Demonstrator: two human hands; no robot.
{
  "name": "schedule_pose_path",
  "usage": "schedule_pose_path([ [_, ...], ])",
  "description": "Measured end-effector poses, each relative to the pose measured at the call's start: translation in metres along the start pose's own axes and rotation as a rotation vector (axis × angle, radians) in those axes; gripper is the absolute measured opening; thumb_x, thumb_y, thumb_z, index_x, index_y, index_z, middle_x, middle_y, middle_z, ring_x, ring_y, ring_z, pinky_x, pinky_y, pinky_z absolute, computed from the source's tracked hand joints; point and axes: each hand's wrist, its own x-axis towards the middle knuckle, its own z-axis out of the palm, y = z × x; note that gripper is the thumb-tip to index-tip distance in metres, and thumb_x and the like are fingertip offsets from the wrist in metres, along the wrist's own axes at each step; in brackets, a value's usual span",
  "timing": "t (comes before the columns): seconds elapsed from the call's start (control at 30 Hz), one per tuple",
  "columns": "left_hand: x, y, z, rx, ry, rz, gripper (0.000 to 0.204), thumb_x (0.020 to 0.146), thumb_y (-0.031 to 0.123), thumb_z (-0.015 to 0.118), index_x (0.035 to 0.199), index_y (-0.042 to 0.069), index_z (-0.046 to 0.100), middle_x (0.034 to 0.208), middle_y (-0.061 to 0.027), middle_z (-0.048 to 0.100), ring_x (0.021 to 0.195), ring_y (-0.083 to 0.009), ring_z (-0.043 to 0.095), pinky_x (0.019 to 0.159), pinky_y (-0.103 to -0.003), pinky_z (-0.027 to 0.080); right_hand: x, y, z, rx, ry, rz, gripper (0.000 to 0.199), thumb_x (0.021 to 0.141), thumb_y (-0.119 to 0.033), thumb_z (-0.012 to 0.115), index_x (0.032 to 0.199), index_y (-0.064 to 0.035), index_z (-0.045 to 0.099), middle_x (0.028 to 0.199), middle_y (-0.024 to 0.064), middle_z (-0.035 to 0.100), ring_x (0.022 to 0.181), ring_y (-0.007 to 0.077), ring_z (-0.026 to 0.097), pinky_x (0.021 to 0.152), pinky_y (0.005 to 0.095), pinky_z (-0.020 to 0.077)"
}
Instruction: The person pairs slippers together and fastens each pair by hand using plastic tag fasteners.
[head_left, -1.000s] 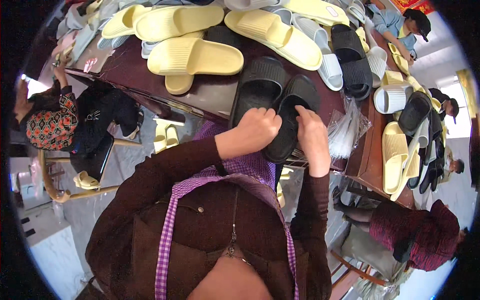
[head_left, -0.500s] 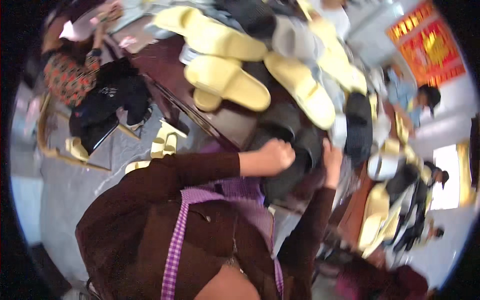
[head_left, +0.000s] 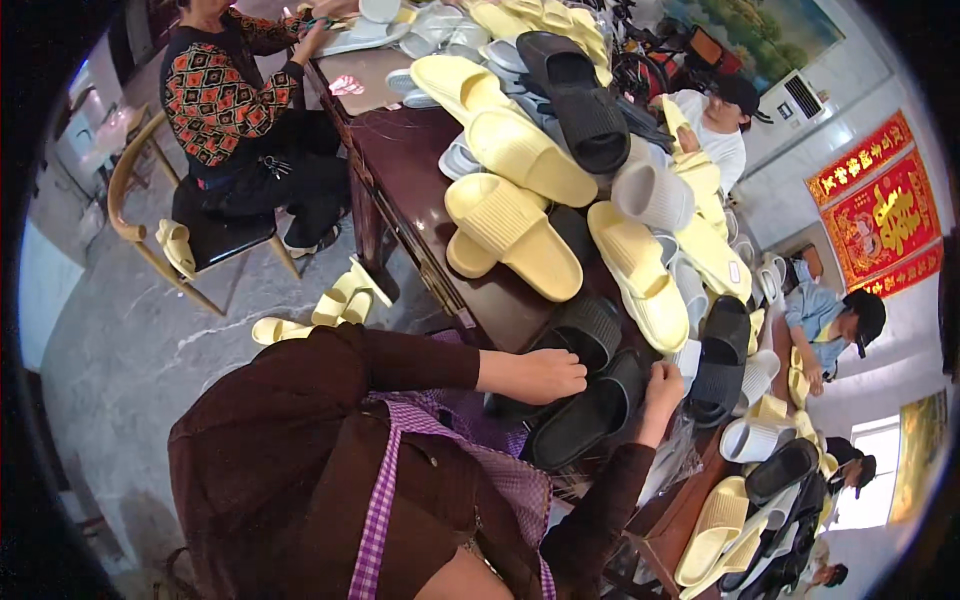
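In the head view, the black pair of slippers (head_left: 585,415) lay side by side at the near edge of the dark red table (head_left: 400,150), straps away from the wearer, and served as reference for all positions. The left hand (head_left: 540,377) was over the left slipper of the black pair, partly covering it, fingers curled in narrow with their tips near the gap between the two. The right hand (head_left: 662,390) was at the right side of the black pair, fingertips drawn together beside the strap of the right slipper. Whether either hand pinched anything could not be told.

Just beyond the black pair, a yellow slipper (head_left: 515,240) lay across another one; a further yellow slipper (head_left: 640,280) pointed toward the right hand. Black slippers (head_left: 590,115) lay farther beyond the black pair, on the heap. To its right, past the hand, was clear plastic wrapping (head_left: 675,460). Well to its left, a co-worker in a patterned top (head_left: 215,95) was seated on a wooden chair (head_left: 125,205).
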Motion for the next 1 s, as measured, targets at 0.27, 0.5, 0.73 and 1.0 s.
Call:
schedule_pose_path([
  [0.27, -0.004, 0.007, -0.01, -0.28, -0.078, -0.131, 0.008, 0.074, 0.011, 0.054, 0.077, 0.004, 0.051, 0.077, -0.0108, 0.054, 0.074, -0.0286, 0.055, 0.065, -0.039, 0.045, -0.003, -0.004, 0.002, -0.026, -0.168, 0.053, 0.018, 0.08, -0.013, 0.057, 0.083, 0.0031, 0.064, 0.067, 0.0154, 0.063, 0.062, 0.0249, 0.061, 0.06, 0.0336, 0.0473],
  [0.5, -0.003, -0.015, -0.004, -0.096, -0.028, -0.101, 0.011, 0.073, 0.009, 0.056, 0.079, 0.004, 0.049, 0.079, -0.0108, 0.051, 0.075, -0.0296, 0.054, 0.066, -0.039, 0.045, 0.004, -0.029, 0.028, 0.221, -0.166, -0.121, 0.015, 0.084, -0.009, 0.053, 0.084, 0.0034, 0.062, 0.074, 0.0176, 0.062, 0.071, 0.0277, 0.061, 0.069, 0.0332, 0.0469],
  [0.73, 0.008, -0.008, 0.004, -0.136, -0.03, 0.068, 0.01, 0.074, 0.011, 0.053, 0.08, 0.004, 0.051, 0.079, -0.0138, 0.055, 0.076, -0.0293, 0.057, 0.066, -0.04, 0.047, 0.013, -0.038, 0.047, 0.264, -0.247, -0.333, 0.01, 0.086, -0.007, 0.05, 0.087, 0.0023, 0.054, 0.08, 0.0181, 0.056, 0.078, 0.0282, 0.056, 0.075, 0.0333, 0.0446],
  [1.0, 0.002, 0.025, -0.01, -0.389, -0.097, -0.084, 0.011, 0.074, 0.011, 0.056, 0.08, 0.005, 0.05, 0.078, -0.0114, 0.052, 0.076, -0.0306, 0.055, 0.067, -0.04, 0.047, 0.018, -0.046, 0.048, 0.329, -0.256, -0.249, 0.011, 0.087, -0.007, 0.05, 0.087, 0.0022, 0.058, 0.08, 0.0133, 0.059, 0.078, 0.0248, 0.058, 0.075, 0.0306, 0.0448],
])
